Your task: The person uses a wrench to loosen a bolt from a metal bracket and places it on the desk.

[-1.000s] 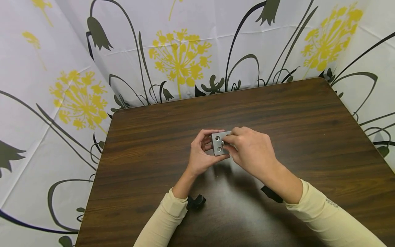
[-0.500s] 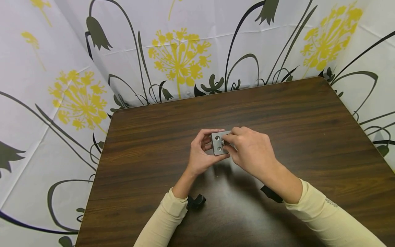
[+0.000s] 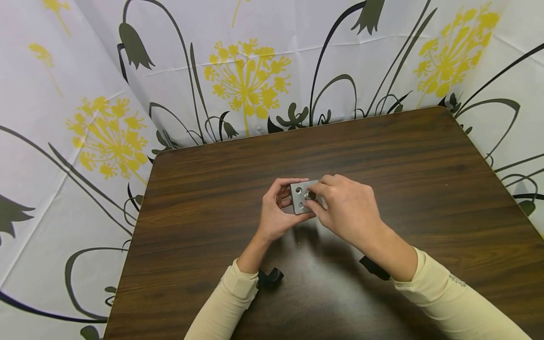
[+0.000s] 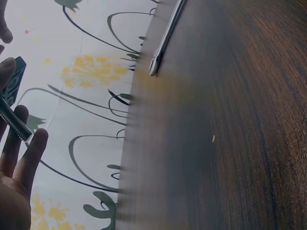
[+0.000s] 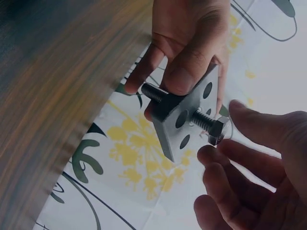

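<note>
My left hand holds a grey metal plate by its edges above the table, thumb below and fingers above. The plate has round holes, and a threaded hex bolt passes through it. On the far side, the bolt's long threaded shank sticks out beside the left fingers. My right hand is at the bolt's head, thumb and forefinger spread on either side of it. In the right wrist view, the right thumb stands a little apart from the head.
A long metal tool with a widened end, like a wrench, lies on the dark wood-grain table. Behind the table hangs a flowered white curtain. Black devices sit at both wrists.
My right thumb and forefinger, close together on the bolt's head before, have parted, so more of the head shows between them. The left hand and plate have barely moved.
</note>
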Motion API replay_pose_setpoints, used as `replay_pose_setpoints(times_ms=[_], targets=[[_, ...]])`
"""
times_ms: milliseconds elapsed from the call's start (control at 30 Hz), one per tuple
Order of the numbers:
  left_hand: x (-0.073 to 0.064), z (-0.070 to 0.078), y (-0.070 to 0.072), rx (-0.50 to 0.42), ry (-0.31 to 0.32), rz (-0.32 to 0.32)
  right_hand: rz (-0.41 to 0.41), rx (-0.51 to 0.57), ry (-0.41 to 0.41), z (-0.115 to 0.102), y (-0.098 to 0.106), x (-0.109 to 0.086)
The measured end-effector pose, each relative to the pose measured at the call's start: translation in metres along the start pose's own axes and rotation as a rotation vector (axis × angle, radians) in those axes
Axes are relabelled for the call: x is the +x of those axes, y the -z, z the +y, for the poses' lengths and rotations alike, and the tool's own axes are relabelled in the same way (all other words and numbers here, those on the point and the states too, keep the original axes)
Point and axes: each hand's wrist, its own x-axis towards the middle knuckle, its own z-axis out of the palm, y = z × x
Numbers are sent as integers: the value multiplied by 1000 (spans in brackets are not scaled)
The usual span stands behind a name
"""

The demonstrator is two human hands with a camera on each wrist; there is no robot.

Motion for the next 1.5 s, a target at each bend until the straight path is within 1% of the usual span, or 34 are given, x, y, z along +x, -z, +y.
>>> replay_pose_setpoints(times_ms=[133,333,567,767,900,967,1033,1133,1200,1233,1367,1467,1500], targets=[[0,-1,0,0,-3,4,-3,9,-45,0,-1,0],[0,-1,1,-1,-7,3,-34,2,3,-1,0,1],[0,0,1,3,9,11,-4,-1,-52,-1,0,1],[0,0,0,-4,11,15,-7,4,15,-1,0,0],[0,0,0,1,9,15,35,-5,-25,-1,-1,-1],[1,0,0,3,8,14,40,-2,-42,0,-1,-1],[1,1,0,1,9,12,24,2,-26,0,-1,0],[0,1,0,-5,7,9,-5,2,29,0,-1,1],[0,0,0,-6,4,8,-6,-3,52,0,0,1],[0,-1,1,-7,0,7,3,-9,51,0,-1,1],[-1,-15,3,-12,-9,7,23,-14,20,0,-1,1],[-1,-14,4,-14,1,10,8,-11,45,1,0,1],[-1,-11,3,-13,6,11,-2,-8,59,1,0,1]])
